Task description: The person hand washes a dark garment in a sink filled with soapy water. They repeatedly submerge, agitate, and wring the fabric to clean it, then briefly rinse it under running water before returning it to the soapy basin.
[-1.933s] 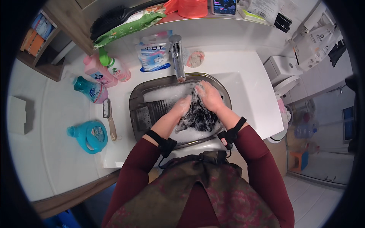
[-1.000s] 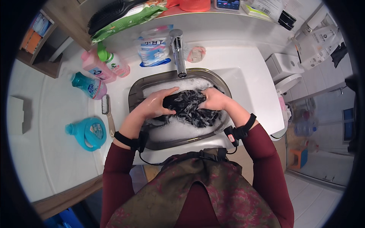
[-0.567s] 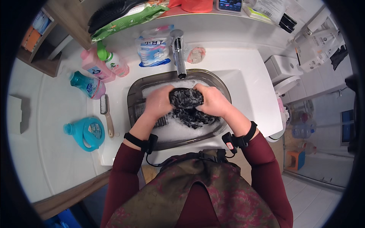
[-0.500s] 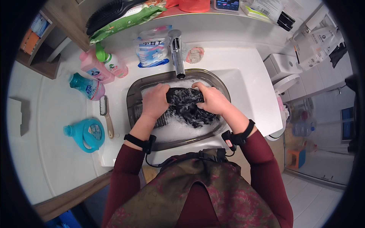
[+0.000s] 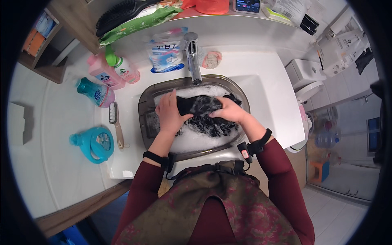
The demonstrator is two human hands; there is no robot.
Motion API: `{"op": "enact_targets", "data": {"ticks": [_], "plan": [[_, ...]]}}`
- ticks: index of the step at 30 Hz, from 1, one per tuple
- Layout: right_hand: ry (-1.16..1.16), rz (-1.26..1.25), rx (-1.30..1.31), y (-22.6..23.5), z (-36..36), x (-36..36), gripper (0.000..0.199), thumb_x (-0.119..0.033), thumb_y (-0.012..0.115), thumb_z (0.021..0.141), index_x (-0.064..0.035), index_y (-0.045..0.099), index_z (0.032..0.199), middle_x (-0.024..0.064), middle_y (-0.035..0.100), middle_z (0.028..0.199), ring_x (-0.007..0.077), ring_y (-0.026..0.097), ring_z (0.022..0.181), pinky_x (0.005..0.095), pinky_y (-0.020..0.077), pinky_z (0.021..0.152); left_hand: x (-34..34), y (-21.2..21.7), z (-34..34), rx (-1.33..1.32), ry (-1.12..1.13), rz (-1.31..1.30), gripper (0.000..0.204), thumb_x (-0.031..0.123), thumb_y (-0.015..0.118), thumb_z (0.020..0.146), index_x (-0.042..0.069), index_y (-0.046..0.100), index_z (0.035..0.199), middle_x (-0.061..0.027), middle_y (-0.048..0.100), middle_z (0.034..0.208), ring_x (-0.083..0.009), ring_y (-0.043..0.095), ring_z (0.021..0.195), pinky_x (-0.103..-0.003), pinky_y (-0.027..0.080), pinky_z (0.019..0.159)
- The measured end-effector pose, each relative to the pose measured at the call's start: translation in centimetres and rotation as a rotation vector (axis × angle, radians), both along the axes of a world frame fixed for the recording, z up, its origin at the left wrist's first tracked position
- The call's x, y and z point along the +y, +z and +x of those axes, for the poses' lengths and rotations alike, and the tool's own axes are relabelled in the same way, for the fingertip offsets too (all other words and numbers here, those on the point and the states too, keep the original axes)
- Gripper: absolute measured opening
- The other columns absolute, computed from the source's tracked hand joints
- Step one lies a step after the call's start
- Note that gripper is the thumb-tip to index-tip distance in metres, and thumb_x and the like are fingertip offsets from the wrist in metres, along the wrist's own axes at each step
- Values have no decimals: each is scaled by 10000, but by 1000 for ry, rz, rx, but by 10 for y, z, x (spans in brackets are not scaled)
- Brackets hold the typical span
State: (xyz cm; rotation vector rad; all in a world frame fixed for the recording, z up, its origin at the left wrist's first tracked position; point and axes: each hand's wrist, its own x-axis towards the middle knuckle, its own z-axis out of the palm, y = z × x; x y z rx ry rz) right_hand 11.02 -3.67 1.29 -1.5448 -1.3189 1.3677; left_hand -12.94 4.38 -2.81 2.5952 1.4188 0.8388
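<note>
Head view: black cloth sits in the sudsy basin, pinched by the right hand; the left hand, fingers spread, meets its left end, grip unclear.

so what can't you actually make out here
All in the head view:
Floor of the basin: mostly covered by suds and black cloth.
What the cloth is: bunched up and partly hidden by the left hand and right hand.
Phone: cut off by the upper edge, screen details too small.
</note>
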Motion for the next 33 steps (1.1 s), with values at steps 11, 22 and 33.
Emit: {"op": "enact_targets", "data": {"ticks": [11,22,33], "plan": [[329,130,186,0,-6,-25,666,3,769,749,-8,534,1373,64,649,1177,119,587,1066,281,469,976,-14,5,42,-1657,-146,-1996,863,772,427,910,8,577,1283,-146,681,1183,-296,638,1120,-448,489,1006],[-209,641,-402,-1,-58,-6,467,-92,647,770,-82,642,1236,182,609,1192,383,594,1137,396,476,1019,9,-32,64,-1845,210,-1560,128,191,591,937,87,648,985,-78,682,993,-252,656,946,-386,544,861],[-429,368,-411,-4,-47,22,427,-224,686,811,-50,532,1169,204,563,1149,406,588,1074,463,498,913,-12,-9,65,-1961,39,-1667,378,223,543,939,34,577,1264,-108,645,1238,-296,609,1159,-473,426,1093]]}}
